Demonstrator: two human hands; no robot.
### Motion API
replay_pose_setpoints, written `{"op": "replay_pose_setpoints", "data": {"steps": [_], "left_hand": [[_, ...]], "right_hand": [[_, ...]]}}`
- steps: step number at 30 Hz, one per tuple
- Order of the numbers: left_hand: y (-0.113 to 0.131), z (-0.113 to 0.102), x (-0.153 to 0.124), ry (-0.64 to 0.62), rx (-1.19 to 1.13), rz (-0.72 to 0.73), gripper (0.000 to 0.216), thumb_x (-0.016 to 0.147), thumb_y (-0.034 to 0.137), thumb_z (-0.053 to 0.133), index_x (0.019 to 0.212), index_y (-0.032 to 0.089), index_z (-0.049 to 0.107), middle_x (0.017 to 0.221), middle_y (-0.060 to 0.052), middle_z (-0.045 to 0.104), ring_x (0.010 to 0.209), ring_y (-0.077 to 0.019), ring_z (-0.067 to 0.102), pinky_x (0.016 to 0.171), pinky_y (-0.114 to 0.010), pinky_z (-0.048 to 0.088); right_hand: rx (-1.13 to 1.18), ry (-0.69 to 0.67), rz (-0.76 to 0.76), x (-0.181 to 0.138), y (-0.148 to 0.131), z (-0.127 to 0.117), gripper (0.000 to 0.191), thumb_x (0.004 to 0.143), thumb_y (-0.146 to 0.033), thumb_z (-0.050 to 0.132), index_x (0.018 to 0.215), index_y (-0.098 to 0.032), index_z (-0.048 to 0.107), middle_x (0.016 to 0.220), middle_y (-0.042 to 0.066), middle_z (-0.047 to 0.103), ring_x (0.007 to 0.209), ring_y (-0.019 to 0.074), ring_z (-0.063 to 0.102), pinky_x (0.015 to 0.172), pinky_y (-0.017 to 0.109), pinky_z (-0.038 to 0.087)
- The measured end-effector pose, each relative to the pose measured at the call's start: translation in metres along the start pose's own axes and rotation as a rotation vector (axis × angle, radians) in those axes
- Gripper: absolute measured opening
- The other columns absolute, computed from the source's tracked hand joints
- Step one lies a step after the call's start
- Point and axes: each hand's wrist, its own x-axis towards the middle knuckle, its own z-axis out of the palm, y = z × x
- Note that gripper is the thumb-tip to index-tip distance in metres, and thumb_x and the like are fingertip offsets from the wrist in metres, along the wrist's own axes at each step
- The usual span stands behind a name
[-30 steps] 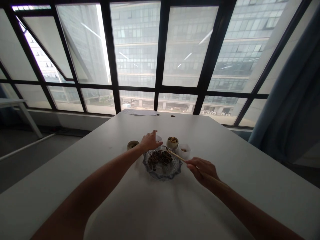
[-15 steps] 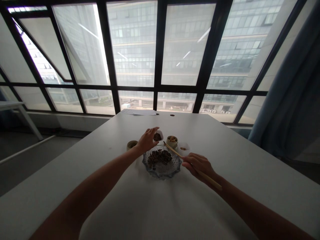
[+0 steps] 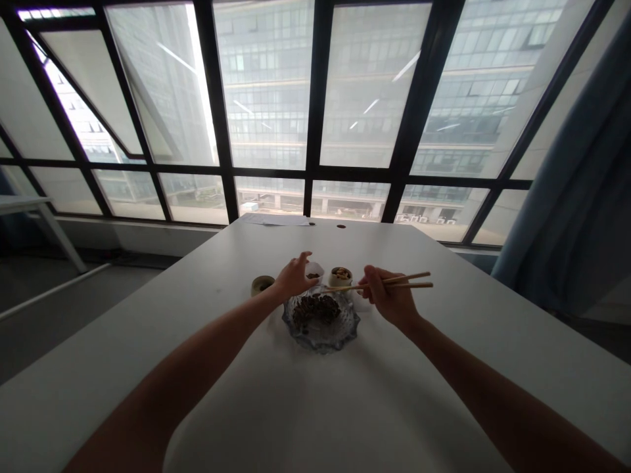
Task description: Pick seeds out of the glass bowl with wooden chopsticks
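Note:
My left hand (image 3: pixel 294 277) is around the left side of a small white bowl (image 3: pixel 315 268), thumb at the near side and fingers at the far side. A few dark bits lie in that bowl. My right hand (image 3: pixel 392 295) holds a pair of wooden chopsticks (image 3: pixel 414 282), pointing left with their tips just over the far rim of a scalloped glass bowl (image 3: pixel 349 335). Dark brown dried pieces (image 3: pixel 315 309) fill much of the glass bowl. Behind the chopsticks stands a small pot (image 3: pixel 340 274) of light brown pieces. Another white bowl is mostly hidden behind my right hand.
A round olive-coloured pot (image 3: pixel 261 284) stands left of the glass bowl, beside my left wrist. Papers (image 3: pixel 279 220) lie at the far edge of the white table (image 3: pixel 236 407), near two dark round spots. A blue curtain (image 3: pixel 566 171) hangs at right before the windows.
My right hand has lifted and turned, swinging the chopsticks from slanted to nearly level. The white bowl at my left hand has gone from tipped to more upright and shifted slightly right.

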Motion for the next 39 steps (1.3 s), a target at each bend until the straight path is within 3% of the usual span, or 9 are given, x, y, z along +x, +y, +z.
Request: {"op": "replay_pose_setpoints", "data": {"steps": [3,7,11,14,18,21,26,39], "left_hand": [[-0.003,0.004,0.006,-0.043,0.015,-0.078,0.073,0.072,0.034,0.079,0.134,0.019,0.044,0.117,-0.018,0.071,0.109,-0.0351,0.068,0.094,-0.049,0.052],[-0.002,0.001,0.008,-0.096,0.034,-0.106,0.073,0.072,0.040,0.079,0.134,0.019,0.047,0.117,-0.018,0.071,0.110,-0.0351,0.068,0.094,-0.047,0.052],[-0.002,-0.019,-0.010,-0.088,0.082,-0.020,0.063,0.080,0.047,0.071,0.132,0.016,0.051,0.126,-0.019,0.068,0.115,-0.0349,0.065,0.098,-0.048,0.050],[-0.012,-0.041,-0.041,0.012,0.166,0.074,0.049,0.087,0.051,0.063,0.124,0.019,0.059,0.125,-0.014,0.068,0.117,-0.0334,0.063,0.104,-0.051,0.045],[-0.037,-0.059,-0.084,0.169,0.201,0.026,0.039,0.087,0.048,0.063,0.118,0.024,0.061,0.122,-0.010,0.069,0.118,-0.0312,0.061,0.106,-0.050,0.044],[-0.055,-0.056,-0.102,0.241,0.165,-0.062,0.042,0.085,0.047,0.063,0.119,0.024,0.058,0.126,-0.011,0.066,0.121,-0.0313,0.059,0.106,-0.050,0.045],[-0.067,-0.040,-0.105,0.276,0.027,-0.194,0.053,0.084,0.054,0.063,0.124,0.021,0.053,0.127,-0.014,0.065,0.117,-0.0304,0.062,0.102,-0.049,0.050],[-0.070,-0.036,-0.105,0.268,-0.037,-0.232,0.058,0.083,0.056,0.063,0.127,0.019,0.051,0.128,-0.015,0.064,0.116,-0.0297,0.063,0.100,-0.047,0.050]], "right_hand": [[-0.016,-0.178,0.078,-0.004,-0.012,-0.013,0.062,0.093,-0.069,0.046,0.060,-0.019,0.062,0.040,0.002,0.055,0.033,0.0116,0.047,0.035,0.023,0.038],[-0.046,-0.308,0.107,-0.007,-0.016,-0.007,0.062,0.092,-0.071,0.045,0.061,-0.019,0.061,0.043,0.002,0.058,0.033,0.0120,0.050,0.033,0.022,0.037],[-0.066,-0.286,0.034,-0.009,-0.010,0.006,0.060,0.091,-0.070,0.048,0.061,-0.020,0.059,0.048,0.003,0.062,0.041,0.0139,0.056,0.038,0.023,0.041],[-0.057,-0.215,0.008,-0.009,-0.009,0.002,0.061,0.092,-0.070,0.047,0.060,-0.019,0.059,0.048,0.004,0.061,0.041,0.0138,0.055,0.038,0.024,0.042],[-0.156,-0.170,-0.013,-0.004,-0.013,-0.015,0.063,0.092,-0.070,0.045,0.060,-0.019,0.061,0.047,0.004,0.061,0.039,0.0132,0.054,0.038,0.023,0.041],[-0.241,-0.230,-0.065,-0.001,-0.015,-0.023,0.062,0.093,-0.068,0.047,0.056,-0.019,0.061,0.046,0.003,0.062,0.040,0.0131,0.055,0.041,0.023,0.041],[-0.249,-0.306,-0.126,-0.001,-0.016,-0.022,0.058,0.092,-0.064,0.052,0.054,-0.020,0.059,0.046,0.002,0.061,0.040,0.0124,0.054,0.042,0.024,0.041],[-0.174,-0.366,-0.146,-0.006,-0.010,-0.017,0.052,0.092,-0.060,0.056,0.061,-0.018,0.065,0.049,0.002,0.060,0.043,0.0121,0.051,0.043,0.024,0.039]]}}
